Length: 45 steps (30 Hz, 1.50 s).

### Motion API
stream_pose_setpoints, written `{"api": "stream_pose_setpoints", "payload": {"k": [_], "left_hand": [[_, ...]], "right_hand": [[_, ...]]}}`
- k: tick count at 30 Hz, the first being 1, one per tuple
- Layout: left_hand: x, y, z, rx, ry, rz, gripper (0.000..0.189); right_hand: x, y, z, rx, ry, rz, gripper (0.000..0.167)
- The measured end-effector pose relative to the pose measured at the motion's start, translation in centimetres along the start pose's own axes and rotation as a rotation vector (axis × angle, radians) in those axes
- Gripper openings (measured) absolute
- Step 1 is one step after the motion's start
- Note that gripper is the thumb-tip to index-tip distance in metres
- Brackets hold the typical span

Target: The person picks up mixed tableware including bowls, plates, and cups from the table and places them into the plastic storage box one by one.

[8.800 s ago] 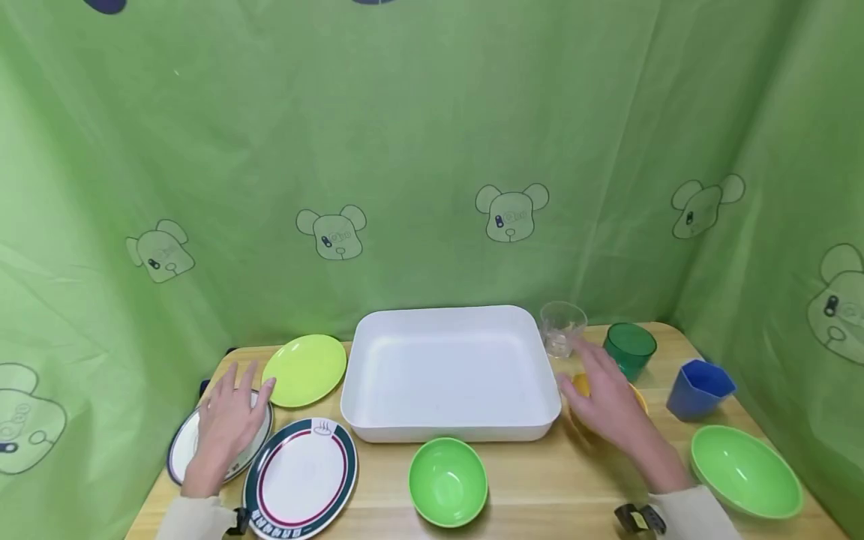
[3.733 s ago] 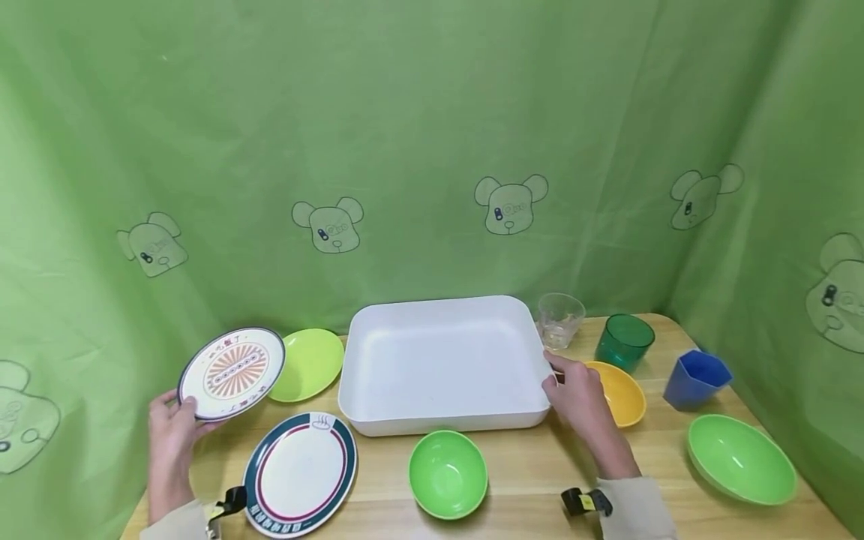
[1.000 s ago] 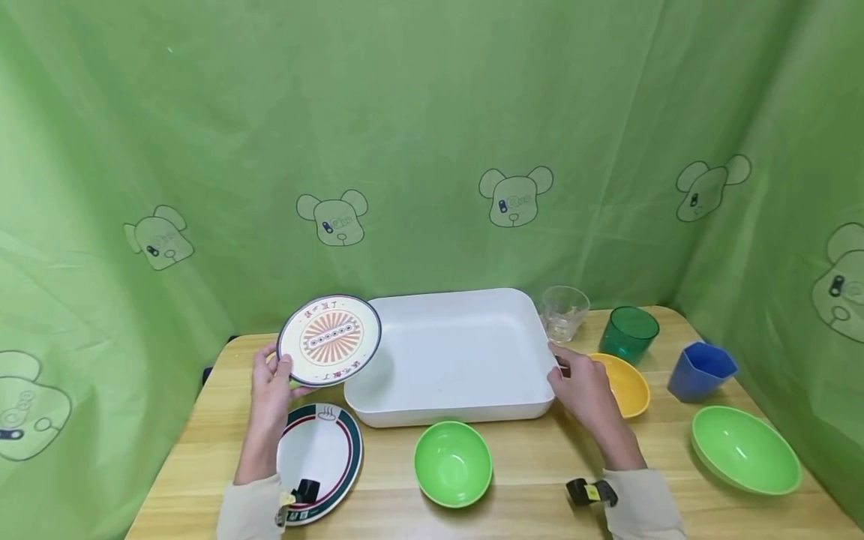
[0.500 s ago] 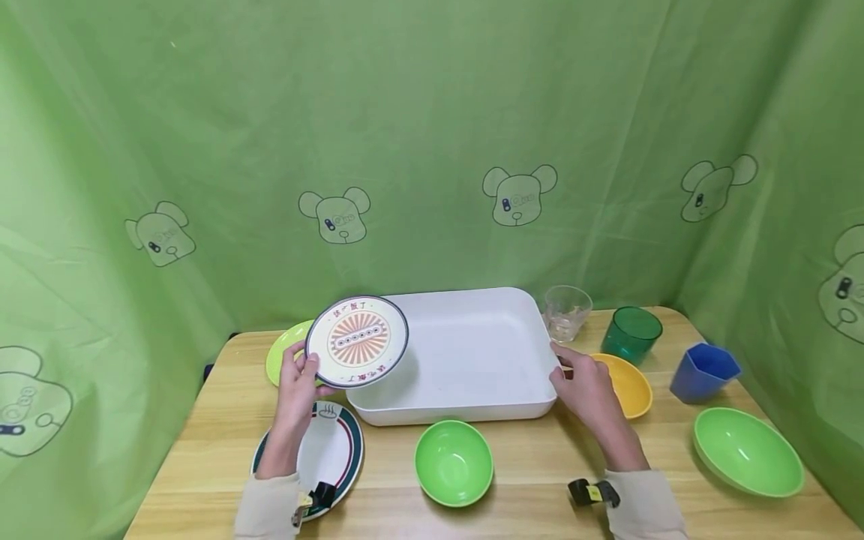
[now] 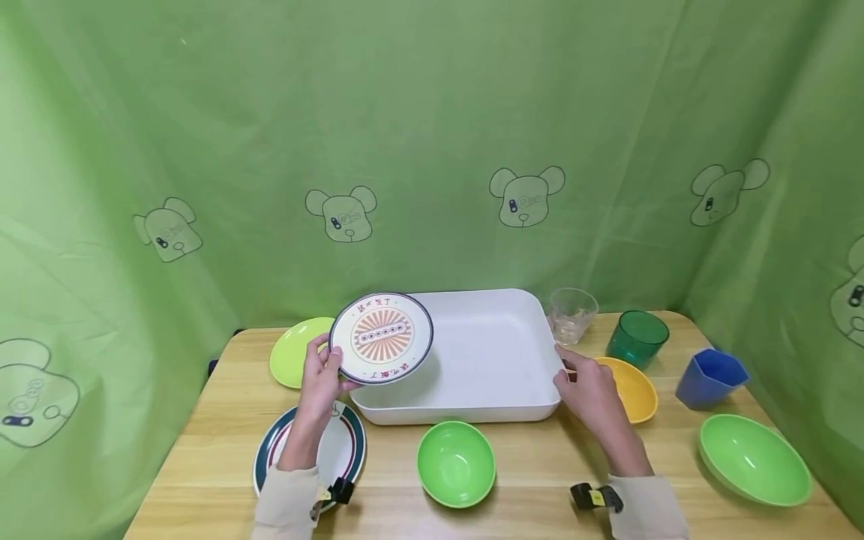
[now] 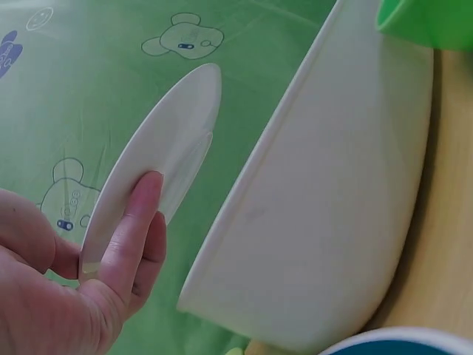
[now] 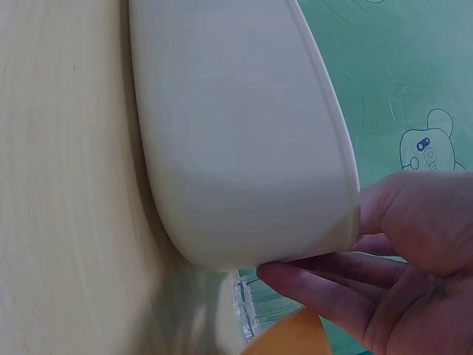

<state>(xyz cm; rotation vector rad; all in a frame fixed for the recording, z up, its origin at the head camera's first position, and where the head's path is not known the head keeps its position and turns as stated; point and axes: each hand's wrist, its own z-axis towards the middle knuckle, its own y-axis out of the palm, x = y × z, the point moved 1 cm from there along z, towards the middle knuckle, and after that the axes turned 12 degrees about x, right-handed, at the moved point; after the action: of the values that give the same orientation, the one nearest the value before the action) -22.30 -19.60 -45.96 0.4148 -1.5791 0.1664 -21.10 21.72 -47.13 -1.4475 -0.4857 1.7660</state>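
My left hand (image 5: 320, 379) pinches the near-left rim of a white dinner plate (image 5: 381, 337) with a dark edge and an orange ray pattern. The plate is tilted and raised over the left part of a white rectangular bin (image 5: 493, 360). In the left wrist view, fingers press on the underside of the plate (image 6: 148, 163), apart from the bin wall (image 6: 318, 185). My right hand (image 5: 590, 390) grips the bin's right rim. The right wrist view has the fingers of that hand (image 7: 421, 274) against the outer wall; the thumb tip is hidden behind the rim.
Left of the bin lie a lime plate (image 5: 293, 356) and a green-rimmed plate (image 5: 344, 450). A green bowl (image 5: 456, 465) stands in front. To the right are a clear cup (image 5: 572, 315), green cup (image 5: 637, 337), orange bowl (image 5: 631, 390), blue cup (image 5: 712, 379) and oval green bowl (image 5: 752, 457).
At first both hands held nothing. The left hand then lifted the patterned plate from the table's left and carried it right, over the bin. The right hand took hold of the bin's rim and stays there.
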Motion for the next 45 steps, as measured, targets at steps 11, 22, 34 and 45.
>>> {"api": "stream_pose_setpoints", "payload": {"k": [11, 22, 34, 45], "left_hand": [[-0.6, 1.9, 0.2, -0.016, 0.015, 0.004, 0.042], [-0.3, 3.4, 0.3, -0.022, 0.008, -0.023, 0.041], [-0.4, 5.4, 0.7, -0.028, 0.010, -0.063, 0.041], [-0.7, 5.9, 0.7, -0.033, -0.005, -0.067, 0.042]], "right_hand": [[0.3, 0.0, 0.0, -0.008, 0.012, 0.008, 0.051], [0.6, 0.1, -0.1, -0.004, 0.019, 0.006, 0.051], [0.5, 0.0, 0.1, 0.010, 0.006, 0.003, 0.050], [0.4, -0.2, 0.2, 0.011, 0.009, 0.009, 0.050]]}}
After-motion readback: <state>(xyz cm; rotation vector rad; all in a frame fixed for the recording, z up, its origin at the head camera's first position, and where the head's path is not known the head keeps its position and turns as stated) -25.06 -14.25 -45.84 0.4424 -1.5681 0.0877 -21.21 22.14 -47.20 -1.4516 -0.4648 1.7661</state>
